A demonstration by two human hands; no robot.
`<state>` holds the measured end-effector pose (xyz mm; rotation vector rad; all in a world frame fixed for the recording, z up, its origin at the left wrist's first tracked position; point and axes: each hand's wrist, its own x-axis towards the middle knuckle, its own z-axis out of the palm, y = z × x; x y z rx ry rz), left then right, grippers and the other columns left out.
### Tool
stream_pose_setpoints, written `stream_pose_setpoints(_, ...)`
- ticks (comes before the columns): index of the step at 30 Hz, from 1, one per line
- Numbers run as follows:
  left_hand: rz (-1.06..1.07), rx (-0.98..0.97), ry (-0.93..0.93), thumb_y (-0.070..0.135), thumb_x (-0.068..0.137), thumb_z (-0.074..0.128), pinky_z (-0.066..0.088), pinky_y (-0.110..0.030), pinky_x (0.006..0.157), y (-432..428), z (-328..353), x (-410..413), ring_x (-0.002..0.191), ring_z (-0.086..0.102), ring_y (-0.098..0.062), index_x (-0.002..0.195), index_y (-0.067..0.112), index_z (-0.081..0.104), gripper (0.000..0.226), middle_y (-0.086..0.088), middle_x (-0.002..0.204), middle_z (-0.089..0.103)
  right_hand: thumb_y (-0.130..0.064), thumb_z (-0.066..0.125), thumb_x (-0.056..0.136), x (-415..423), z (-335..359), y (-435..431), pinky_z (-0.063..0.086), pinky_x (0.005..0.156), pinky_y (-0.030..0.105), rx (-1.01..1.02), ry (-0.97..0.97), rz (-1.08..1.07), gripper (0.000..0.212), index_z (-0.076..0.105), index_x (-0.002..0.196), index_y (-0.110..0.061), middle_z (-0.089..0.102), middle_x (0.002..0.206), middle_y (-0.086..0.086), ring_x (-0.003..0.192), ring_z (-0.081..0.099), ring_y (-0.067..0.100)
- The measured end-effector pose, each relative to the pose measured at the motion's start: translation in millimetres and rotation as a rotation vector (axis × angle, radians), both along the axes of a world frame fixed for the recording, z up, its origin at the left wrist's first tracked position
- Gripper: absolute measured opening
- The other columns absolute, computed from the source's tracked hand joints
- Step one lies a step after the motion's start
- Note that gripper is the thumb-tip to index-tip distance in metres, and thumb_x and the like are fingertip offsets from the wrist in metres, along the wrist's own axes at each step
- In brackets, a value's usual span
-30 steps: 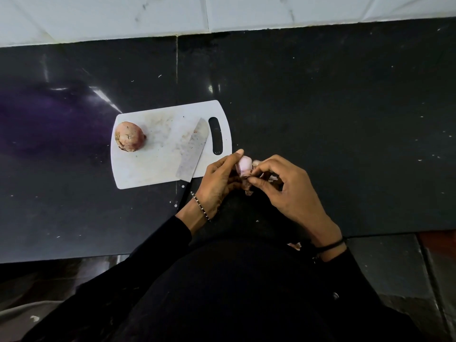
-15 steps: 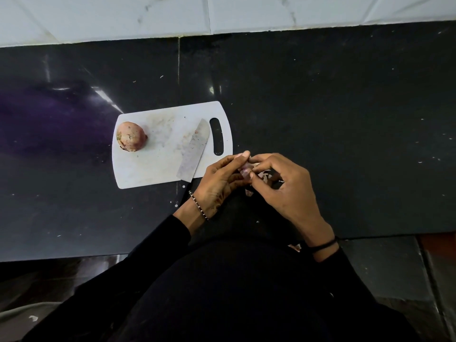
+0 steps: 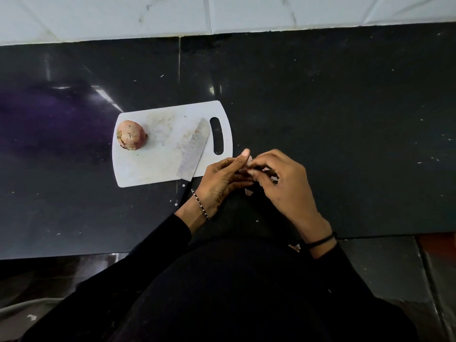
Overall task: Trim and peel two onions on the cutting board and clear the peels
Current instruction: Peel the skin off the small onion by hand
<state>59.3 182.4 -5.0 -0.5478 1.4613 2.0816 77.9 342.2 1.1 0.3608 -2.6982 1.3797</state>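
Both hands meet just off the cutting board's [image 3: 153, 169] near right corner, over the black counter [image 3: 345, 114]. Left hand [image 3: 222, 180] cups a small onion [image 3: 249, 159], mostly hidden. Right hand [image 3: 283, 188] fingertips pinch it. On the board: second onion [image 3: 130, 135], skin on, left end; knife [image 3: 193, 150] blade lies right.

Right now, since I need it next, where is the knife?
In the head view, the knife lies diagonally on the right part of the cutting board, beside its handle slot, just left of the left hand.
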Motion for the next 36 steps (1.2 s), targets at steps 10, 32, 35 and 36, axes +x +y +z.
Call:
stream_pose_setpoints(10,0.024,-0.072,-0.08,0.05,0.089,0.067,0.059,-0.035,0.073,-3,-1,0,0.083,0.069,-0.03,0.105,-0.006,0.07,0.058,-0.018,0.09,0.069,-0.016,0.071,0.091,6,-4,10,0.056,0.084,0.037,0.168,-0.106,0.12,0.015,0.067,0.103,-0.022,0.063,0.108,-0.009,0.106,0.059,0.009)
stream_pose_setpoints(32,-0.13,-0.124,-0.035,0.055,0.09,0.061,0.057,-0.048,0.089,0,3,-2,0.081,0.069,-0.029,0.103,-0.002,0.072,0.059,-0.02,0.095,0.074,-0.015,0.058,0.098,5,-4,14,0.056,0.066,0.031,0.219,-0.052,0.019,0.013,0.062,0.109,-0.022,0.05,0.11,-0.011,0.089,0.056,0.006)
stream_pose_setpoints(35,-0.1,-0.133,-0.064,0.058,0.089,0.061,0.059,-0.046,0.086,1,2,-2,0.076,0.07,-0.029,0.1,-0.006,0.073,0.065,-0.022,0.093,0.073,-0.015,0.058,0.098,7,-4,14,0.055,0.066,0.027,0.215,-0.047,0.017,0.013,0.061,0.108,-0.022,0.051,0.111,-0.01,0.09,0.055,0.006)
stream_pose_setpoints(36,-0.097,-0.134,-0.068,0.058,0.089,0.061,0.06,-0.044,0.083,0,2,-2,0.076,0.07,-0.03,0.099,-0.005,0.073,0.066,-0.022,0.092,0.074,-0.016,0.057,0.098,8,-4,14,0.056,0.066,0.027,0.212,-0.045,0.015,0.012,0.061,0.108,-0.022,0.051,0.111,-0.009,0.09,0.054,0.005)
